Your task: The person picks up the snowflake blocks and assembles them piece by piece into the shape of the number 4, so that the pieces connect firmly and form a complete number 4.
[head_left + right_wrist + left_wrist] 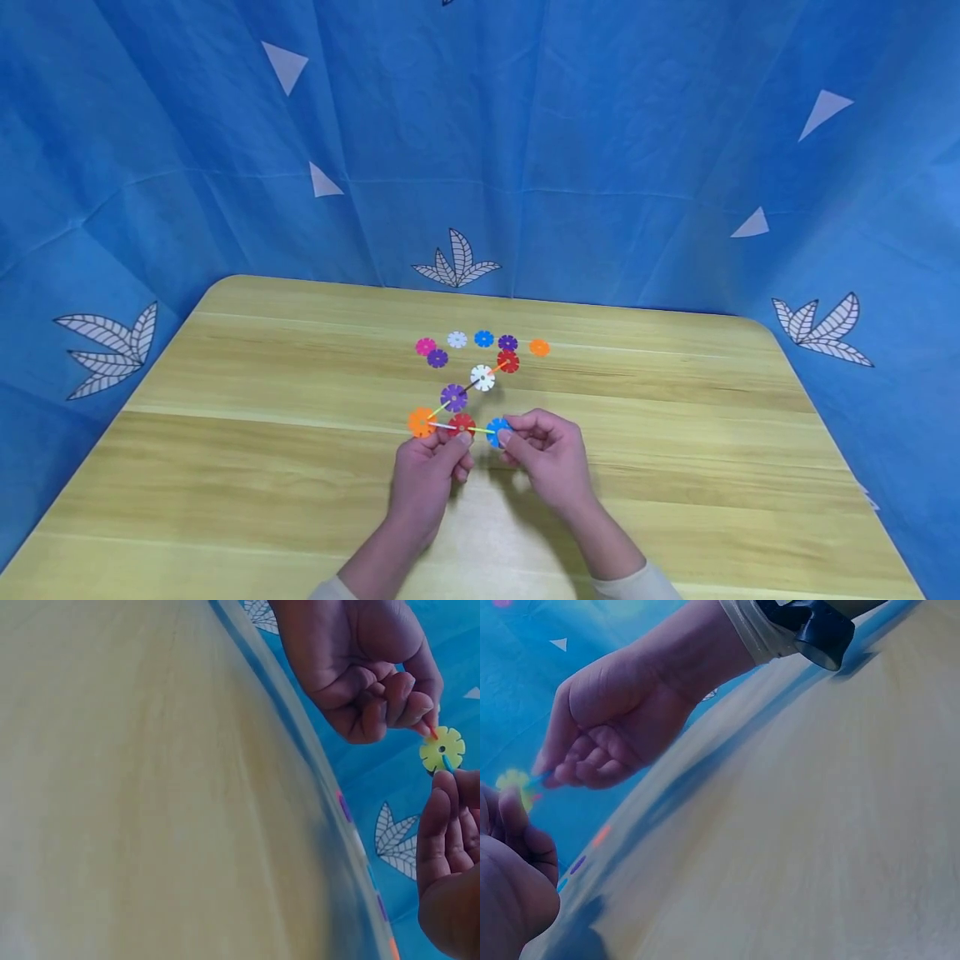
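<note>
I monitor the left hand (426,483) pinching a red notched plastic disc (461,422), the right hand (552,458) a blue notched disc (496,423), a yellow notched disc (451,742) between them: apparently joining, next requiring slot-aligned pressure.

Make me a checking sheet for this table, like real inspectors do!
Surface: table with a pale wood look.
Job's things: notched-disc chain; a yellow disc joins its nearer red disc to its blue disc. Six other discs, apparently loose, lie near the chain's far end.
Clutter: nothing seen.
Left hand: pinches the nearer red disc.
Right hand: pinches the blue disc.
Cables: nothing seen.
Surroundings: blue curtain with white triangles and leaf prints.
</note>
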Motion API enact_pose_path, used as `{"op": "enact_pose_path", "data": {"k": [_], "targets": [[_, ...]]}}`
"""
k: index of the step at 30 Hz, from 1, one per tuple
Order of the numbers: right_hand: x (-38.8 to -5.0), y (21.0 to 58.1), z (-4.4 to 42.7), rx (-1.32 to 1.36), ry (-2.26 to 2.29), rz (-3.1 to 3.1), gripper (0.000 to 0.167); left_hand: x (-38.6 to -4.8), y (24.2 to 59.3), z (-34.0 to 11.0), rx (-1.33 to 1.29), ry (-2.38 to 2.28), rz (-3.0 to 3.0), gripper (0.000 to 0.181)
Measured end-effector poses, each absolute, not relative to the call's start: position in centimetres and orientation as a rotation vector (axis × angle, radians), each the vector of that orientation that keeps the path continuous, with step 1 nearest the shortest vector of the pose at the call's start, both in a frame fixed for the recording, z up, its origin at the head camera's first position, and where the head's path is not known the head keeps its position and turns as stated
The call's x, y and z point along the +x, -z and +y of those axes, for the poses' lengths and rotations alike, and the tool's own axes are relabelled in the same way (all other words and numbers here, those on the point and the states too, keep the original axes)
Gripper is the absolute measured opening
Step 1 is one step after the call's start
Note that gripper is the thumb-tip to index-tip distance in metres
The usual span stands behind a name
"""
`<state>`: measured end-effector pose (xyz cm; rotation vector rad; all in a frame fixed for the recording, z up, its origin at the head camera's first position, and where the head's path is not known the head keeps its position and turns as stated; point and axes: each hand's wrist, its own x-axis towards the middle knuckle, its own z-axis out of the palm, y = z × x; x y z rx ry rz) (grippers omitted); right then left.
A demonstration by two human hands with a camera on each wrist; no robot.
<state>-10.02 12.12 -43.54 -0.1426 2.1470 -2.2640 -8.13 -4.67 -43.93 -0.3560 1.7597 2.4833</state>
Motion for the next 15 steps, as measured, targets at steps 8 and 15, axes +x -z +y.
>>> {"op": "enact_pose_path", "data": {"k": [8,15], "targets": [[-10.3,44.0,12.4,-0.231,2.281,2.105,0.015,-8.1,44.0,-4.8,-0.351,-2.528,1.737,0.015],[-11.7,44.1,12.5,-0.117,2.345,2.104,0.028,-8.2,43.7,-5.0,-0.313,-2.571,1.714,0.017]]}}
